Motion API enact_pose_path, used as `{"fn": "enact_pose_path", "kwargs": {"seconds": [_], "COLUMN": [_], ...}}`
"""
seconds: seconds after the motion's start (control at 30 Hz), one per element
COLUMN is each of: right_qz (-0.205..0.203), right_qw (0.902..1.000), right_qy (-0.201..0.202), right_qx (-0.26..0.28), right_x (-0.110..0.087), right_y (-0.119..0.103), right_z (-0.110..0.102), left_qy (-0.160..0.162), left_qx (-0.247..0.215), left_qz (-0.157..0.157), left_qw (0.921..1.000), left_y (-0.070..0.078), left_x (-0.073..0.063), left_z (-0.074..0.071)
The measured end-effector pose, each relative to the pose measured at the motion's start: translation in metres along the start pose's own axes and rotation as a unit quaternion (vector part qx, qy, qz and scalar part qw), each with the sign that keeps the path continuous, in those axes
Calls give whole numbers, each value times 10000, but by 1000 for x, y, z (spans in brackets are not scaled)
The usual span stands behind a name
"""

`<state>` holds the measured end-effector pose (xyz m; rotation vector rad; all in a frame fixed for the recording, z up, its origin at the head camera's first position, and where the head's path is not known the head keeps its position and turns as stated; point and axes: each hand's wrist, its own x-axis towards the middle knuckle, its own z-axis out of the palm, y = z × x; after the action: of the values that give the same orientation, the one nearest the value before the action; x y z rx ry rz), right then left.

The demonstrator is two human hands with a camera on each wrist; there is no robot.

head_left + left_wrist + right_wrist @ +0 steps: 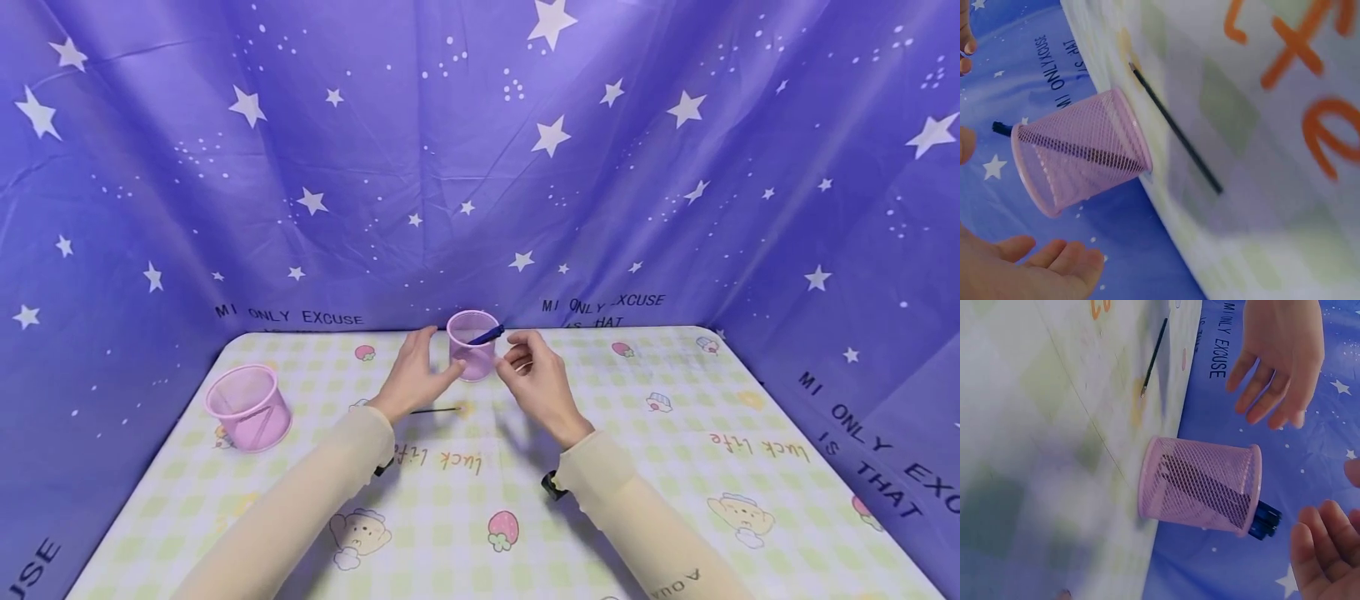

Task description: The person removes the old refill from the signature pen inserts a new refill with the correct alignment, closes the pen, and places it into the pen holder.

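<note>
A pink mesh pen cup (472, 367) stands upright at the table's far edge, between both hands. Dark blue capped pens (1265, 520) lean inside it, their ends poking over the rim. On the cup's left side is my left hand (416, 371), fingers extended and holding nothing. My right hand (536, 375) is at the other side with loosely bent fingers; in the right wrist view a gap separates it (1329, 550) from the cup. A thin dark pencil (1175, 128) lies on the table in front of the cup, partly hidden by the left hand in the head view.
A second pink mesh cup (251, 412) stands at the left of the table. The tablecloth (600, 392) is checked green and white with printed figures. Purple starry curtains (420, 167) hang right behind the table and along both sides.
</note>
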<state>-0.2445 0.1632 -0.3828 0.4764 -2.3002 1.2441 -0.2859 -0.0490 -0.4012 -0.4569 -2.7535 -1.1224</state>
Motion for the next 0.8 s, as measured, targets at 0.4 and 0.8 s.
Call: {"fn": "enact_pose_path", "kwargs": {"seconds": [0.4, 0.8], "right_qz": [-1053, -1672], "right_qw": [9744, 9490], "right_qy": [-1119, -1293], "right_qx": [-1640, -2340], "right_x": [1, -1], "right_y": [-7, 2], "right_z": [-24, -34], "left_qy": [87, 326], "left_qx": [1043, 2138], "left_qz": [918, 1694], "left_qw": [9903, 9615], "left_y": [11, 2], "left_x": [-19, -33], "left_z": [-33, -41]}}
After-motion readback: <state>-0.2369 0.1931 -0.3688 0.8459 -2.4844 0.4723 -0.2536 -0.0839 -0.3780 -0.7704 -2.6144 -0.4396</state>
